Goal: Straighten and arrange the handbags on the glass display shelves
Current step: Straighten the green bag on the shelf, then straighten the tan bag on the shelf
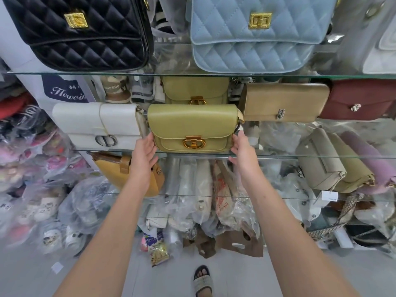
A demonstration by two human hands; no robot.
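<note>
An olive-green flap handbag [192, 123] with a gold clasp stands upright at the front edge of the middle glass shelf [300, 156]. My left hand [144, 156] is at its lower left corner with fingers spread, fingertips touching the side. At the bag's right side is my right hand [242, 150], also spread and touching. Neither hand wraps the bag. A second olive bag [194, 88] stands right behind it. On the same shelf a white bag [96, 121] is to the left, and a tan clutch [285, 101] and a maroon bag [362, 99] are to the right.
The upper glass shelf [171, 73] carries a black quilted bag [81, 31] and a light-blue quilted bag [252, 33]. Lower shelves hold a mustard bag [115, 168], a grey-beige bag [321, 161] and plastic-wrapped goods. Bagged items are piled on the floor at left. My sandalled foot [202, 279] is below.
</note>
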